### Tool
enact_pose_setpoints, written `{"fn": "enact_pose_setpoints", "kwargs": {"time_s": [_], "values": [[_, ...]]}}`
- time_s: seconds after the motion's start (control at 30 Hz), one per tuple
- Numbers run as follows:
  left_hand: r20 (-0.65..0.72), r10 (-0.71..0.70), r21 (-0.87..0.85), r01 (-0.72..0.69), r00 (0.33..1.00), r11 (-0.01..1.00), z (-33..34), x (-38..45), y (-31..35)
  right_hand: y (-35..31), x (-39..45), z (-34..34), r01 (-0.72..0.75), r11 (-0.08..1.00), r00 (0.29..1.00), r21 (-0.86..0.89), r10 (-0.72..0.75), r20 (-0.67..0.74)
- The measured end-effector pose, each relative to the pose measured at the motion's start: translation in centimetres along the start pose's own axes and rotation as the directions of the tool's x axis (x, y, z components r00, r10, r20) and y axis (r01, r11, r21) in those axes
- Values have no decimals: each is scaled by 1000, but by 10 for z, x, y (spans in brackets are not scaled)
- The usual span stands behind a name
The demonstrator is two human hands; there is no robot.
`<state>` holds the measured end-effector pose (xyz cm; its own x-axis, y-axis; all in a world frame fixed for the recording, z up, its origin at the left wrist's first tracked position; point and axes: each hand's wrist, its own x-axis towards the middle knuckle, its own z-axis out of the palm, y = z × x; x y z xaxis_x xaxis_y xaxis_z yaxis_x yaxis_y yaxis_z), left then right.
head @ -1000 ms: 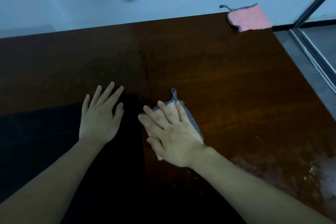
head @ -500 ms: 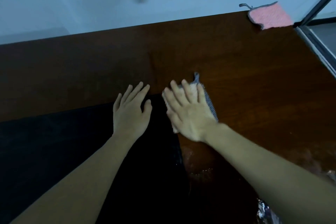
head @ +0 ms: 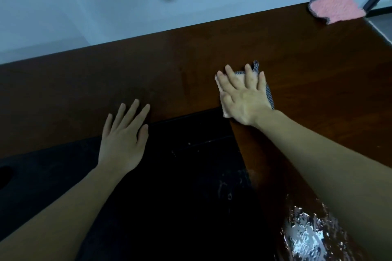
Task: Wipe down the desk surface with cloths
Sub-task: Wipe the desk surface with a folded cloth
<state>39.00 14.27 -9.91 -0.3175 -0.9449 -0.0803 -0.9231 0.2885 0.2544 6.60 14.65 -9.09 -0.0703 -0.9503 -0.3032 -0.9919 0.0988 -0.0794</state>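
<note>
The left hand (head: 123,140) lies flat, grip wide and holding nothing, across the edge where a black mat (head: 169,176) meets the brown tabletop (head: 106,82). The right hand (head: 244,97), fingers spread, presses a cloth (head: 269,95) (grey-edged) onto the tabletop just past the mat's corner. A pink cloth (head: 335,7) sits at the far right corner.

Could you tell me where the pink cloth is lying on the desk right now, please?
In the head view, the pink cloth lies at the desk's far right corner by the wall, well apart from the right hand.
</note>
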Motion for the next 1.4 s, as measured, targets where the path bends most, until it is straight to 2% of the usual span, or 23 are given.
{"fn": "enact_pose_setpoints", "kwargs": {"time_s": [0.1,0.17,0.23,0.33,0.43,0.53,0.63,0.7,0.8,0.87,0.97,1.07,1.13,1.23,1.3,1.4], "values": [[25,-4,19,4,1000,1000,-1,0,8,-26,-24,8,61,997,998,-51,-61,15],[54,-7,21,6,999,1000,2,1,5,-52,-59,24,205,973,979,-106,-205,12],[67,-11,21,10,998,1000,3,3,2,-71,-94,40,318,945,948,-72,-319,6],[58,-12,8,11,998,1000,4,3,2,-66,-97,42,374,925,927,-67,-372,35],[58,-9,10,8,998,1000,3,2,2,-47,-60,28,239,961,971,-139,-240,11],[65,-20,17,19,998,1000,1,3,2,-30,-19,13,42,995,999,-86,-44,-21],[56,-9,14,8,998,1000,3,3,2,-38,-8,8,-49,998,999,-49,49,2],[44,-2,9,1,999,1000,4,2,0,-60,-23,11,-35,997,999,-70,36,15],[56,-3,2,3,998,1000,4,3,-1,-107,-72,34,143,983,989,-114,-145,-3],[61,2,5,-2,998,1000,3,3,-1,-130,-107,50,258,964,965,-68,-260,-28],[30,20,4,-20,999,1000,3,1,0,-134,-128,60,330,943,944,-42,-331,-2],[36,17,-11,-17,999,1000,3,2,0,-118,-107,50,284,950,957,-132,-289,-22],[33,19,-20,-18,999,1000,3,2,0,-100,-76,40,151,974,986,-168,-159,-39],[10,29,-23,-29,1000,999,4,1,0,-82,-31,20,-18,996,999,-90,15,-35],[-2,35,-15,-35,999,999,5,1,-1,-81,-18,16,-53,997,998,-50,52,-21],[1,33,-17,-33,999,999,5,3,-1,-94,-31,22,-50,994,999,-98,48,-23]]}}
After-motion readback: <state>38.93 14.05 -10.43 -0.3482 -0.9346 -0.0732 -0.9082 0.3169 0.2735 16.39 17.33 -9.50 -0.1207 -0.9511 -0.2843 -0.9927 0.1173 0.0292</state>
